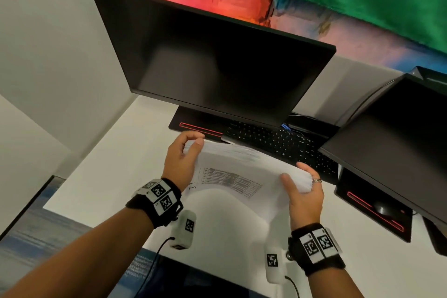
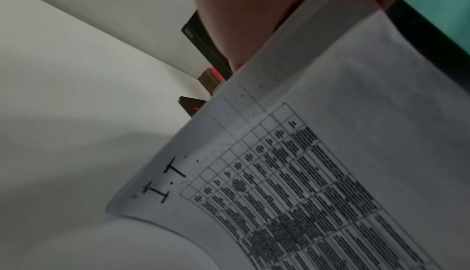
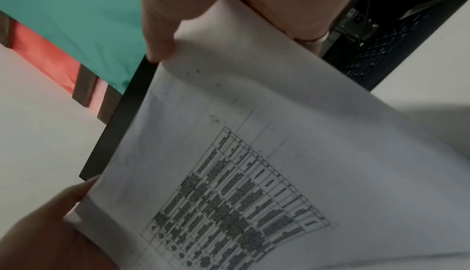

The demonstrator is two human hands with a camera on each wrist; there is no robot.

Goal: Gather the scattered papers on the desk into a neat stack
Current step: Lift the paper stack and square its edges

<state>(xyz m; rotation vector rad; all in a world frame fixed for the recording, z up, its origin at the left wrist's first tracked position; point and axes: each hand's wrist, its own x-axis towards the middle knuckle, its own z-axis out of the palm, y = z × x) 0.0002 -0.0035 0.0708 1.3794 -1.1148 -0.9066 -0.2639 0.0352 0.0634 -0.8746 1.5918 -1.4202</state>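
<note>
A thick stack of white papers (image 1: 239, 172) is held up over the white desk (image 1: 116, 172), its lower part bowing toward me. The top sheet carries a printed table (image 2: 292, 190) and the handwritten letters "I.T". My left hand (image 1: 183, 155) grips the stack's upper left corner, thumb on the front and fingers behind. My right hand (image 1: 302, 186) grips the right edge, thumb on the top sheet and fingers curled round the pages' edges. In the right wrist view the stack (image 3: 254, 133) fills the frame, with my left hand (image 3: 50, 230) at its far corner.
A black monitor (image 1: 212, 60) stands just behind the papers, its base (image 1: 193, 123) on the desk. A black keyboard (image 1: 278, 143) lies behind the stack. A second monitor (image 1: 396, 133) stands at the right with a mouse (image 1: 383, 208) on its base. The desk's near edge is close to my wrists.
</note>
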